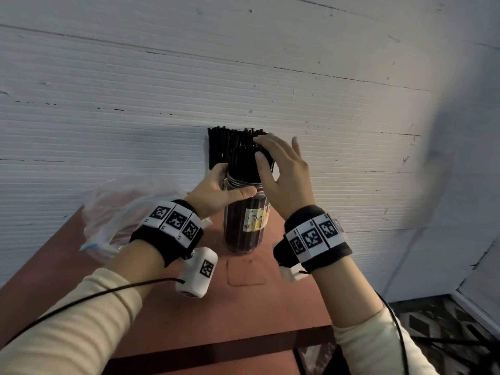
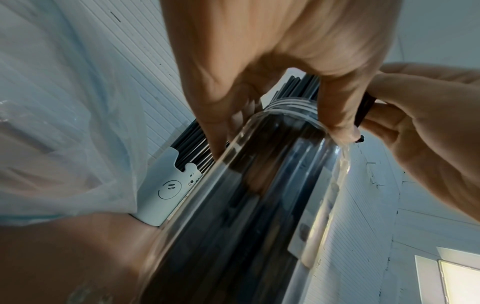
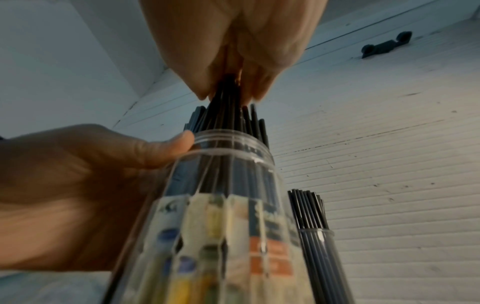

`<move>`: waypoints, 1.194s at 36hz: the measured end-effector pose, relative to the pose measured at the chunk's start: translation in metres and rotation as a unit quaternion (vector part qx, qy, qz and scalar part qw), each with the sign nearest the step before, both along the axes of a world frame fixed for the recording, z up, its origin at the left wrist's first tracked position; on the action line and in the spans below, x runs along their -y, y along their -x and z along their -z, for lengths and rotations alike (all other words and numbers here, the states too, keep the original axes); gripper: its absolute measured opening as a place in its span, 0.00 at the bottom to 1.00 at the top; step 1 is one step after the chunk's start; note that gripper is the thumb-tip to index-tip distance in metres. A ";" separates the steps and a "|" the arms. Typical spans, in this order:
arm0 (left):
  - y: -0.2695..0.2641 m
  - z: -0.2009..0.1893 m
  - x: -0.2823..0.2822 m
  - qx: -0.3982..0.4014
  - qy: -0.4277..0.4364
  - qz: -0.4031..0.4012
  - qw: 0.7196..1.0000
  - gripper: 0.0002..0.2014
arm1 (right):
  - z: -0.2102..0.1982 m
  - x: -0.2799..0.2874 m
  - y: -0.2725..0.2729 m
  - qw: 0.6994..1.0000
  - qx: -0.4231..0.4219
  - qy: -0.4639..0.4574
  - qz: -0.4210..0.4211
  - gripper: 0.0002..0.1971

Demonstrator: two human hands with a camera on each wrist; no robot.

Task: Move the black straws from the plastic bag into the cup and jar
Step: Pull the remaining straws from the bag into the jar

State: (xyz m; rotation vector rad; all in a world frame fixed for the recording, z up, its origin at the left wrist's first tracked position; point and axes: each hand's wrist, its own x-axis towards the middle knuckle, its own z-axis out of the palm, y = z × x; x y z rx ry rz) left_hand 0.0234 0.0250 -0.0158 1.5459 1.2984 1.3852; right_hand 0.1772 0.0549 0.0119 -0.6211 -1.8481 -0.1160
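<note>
A clear labelled jar stands on the reddish table, packed with black straws that stick out above its rim. My left hand grips the jar's threaded neck, thumb on the near side. My right hand sits on top of the bundle; in the right wrist view its fingertips pinch a bunch of straws near their upper ends. Just behind the jar, a white cup with a smiley drawing holds more straws. A clear cup of straws also stands beside the jar. The crumpled plastic bag lies left of the jar.
The table stands against a white ribbed wall, with the jar close to the wall. The table's right edge drops to a patterned floor. Cables run from both wrist cameras along my sleeves.
</note>
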 end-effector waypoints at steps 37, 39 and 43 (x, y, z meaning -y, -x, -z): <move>-0.002 0.003 -0.029 0.005 0.005 -0.012 1.000 0.32 | 0.025 -0.046 -0.034 0.913 0.041 0.384 -0.133 0.50; -0.003 0.007 -0.038 0.014 0.007 0.009 1.000 0.28 | 0.025 -0.055 -0.038 0.919 0.036 0.375 -0.117 0.47; -0.001 0.016 -0.058 0.048 0.000 -0.004 0.999 0.23 | 0.026 -0.073 -0.050 0.928 0.034 0.361 -0.083 0.44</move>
